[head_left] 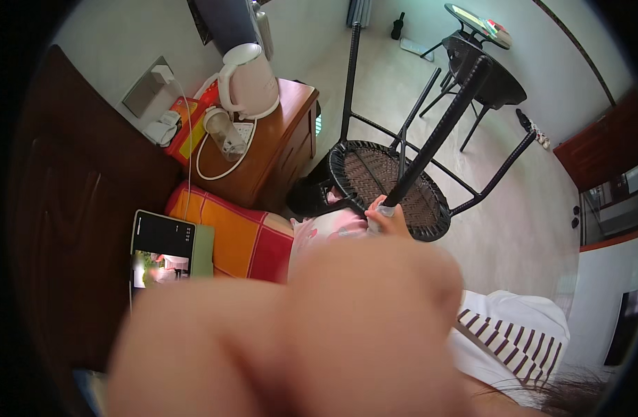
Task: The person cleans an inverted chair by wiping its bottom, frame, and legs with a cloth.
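Note:
An overturned black metal stool with a round woven seat [368,174] has its legs pointing up. A hand, apparently my right hand [389,219], closes around the lower part of the nearest stool leg [444,125], close to the seat, with a crumpled whitish material [380,212] at the fingers. Large blurred bare skin [350,318] fills the lower middle, very close to the camera; which body part it is cannot be told. It hides the forearm behind that hand. My left hand cannot be made out. Pink-and-white patterned fabric [327,229] lies left of the hand.
A wooden bedside cabinet [293,135] bears an electric kettle [251,83], a clear bottle [225,130] and a red box [188,122]. A propped tablet [162,234] stands by an orange-red cushion [235,229]. Behind the stool are a black chair [480,68] and small table [473,21]. Striped white fabric [512,339] lies lower right.

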### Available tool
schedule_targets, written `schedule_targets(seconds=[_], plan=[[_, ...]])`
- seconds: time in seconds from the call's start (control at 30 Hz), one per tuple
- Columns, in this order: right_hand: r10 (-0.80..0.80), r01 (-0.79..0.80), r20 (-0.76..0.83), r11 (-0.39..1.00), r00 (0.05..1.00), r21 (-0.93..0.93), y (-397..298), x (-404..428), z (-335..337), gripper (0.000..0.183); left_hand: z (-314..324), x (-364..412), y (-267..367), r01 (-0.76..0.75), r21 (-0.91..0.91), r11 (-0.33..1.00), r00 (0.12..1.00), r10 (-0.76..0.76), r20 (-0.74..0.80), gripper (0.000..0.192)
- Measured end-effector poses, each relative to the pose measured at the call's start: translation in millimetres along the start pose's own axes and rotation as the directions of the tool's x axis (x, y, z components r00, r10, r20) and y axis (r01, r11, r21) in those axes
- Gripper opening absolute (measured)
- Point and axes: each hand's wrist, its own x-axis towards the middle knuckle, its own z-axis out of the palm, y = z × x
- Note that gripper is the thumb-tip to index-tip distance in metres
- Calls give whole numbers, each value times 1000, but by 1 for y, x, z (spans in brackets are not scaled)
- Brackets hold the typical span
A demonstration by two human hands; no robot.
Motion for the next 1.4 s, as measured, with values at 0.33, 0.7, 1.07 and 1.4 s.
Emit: schedule_targets(seconds=[0.33, 0.7, 1.07, 1.4], plan=[[-31, 31, -7, 1000, 999, 4, -3, 2, 6, 16, 153, -118, -68, 190, -142, 972, 978, -175, 114, 16], [-38, 38, -10, 999, 999, -32, 0, 3, 1, 16, 202, -169, -66, 392, -272, 879, 912, -334, 237, 19], [-41, 41, -16, 999, 999, -28, 5, -4, 4, 16, 256, -214, -29, 529, -452, 718, 842, -376, 387, 21], [-33, 33, 19, 999, 999, 4, -3, 4, -3, 16, 349, -293, -32, 782, -449, 434, 624, -527, 577, 24]])
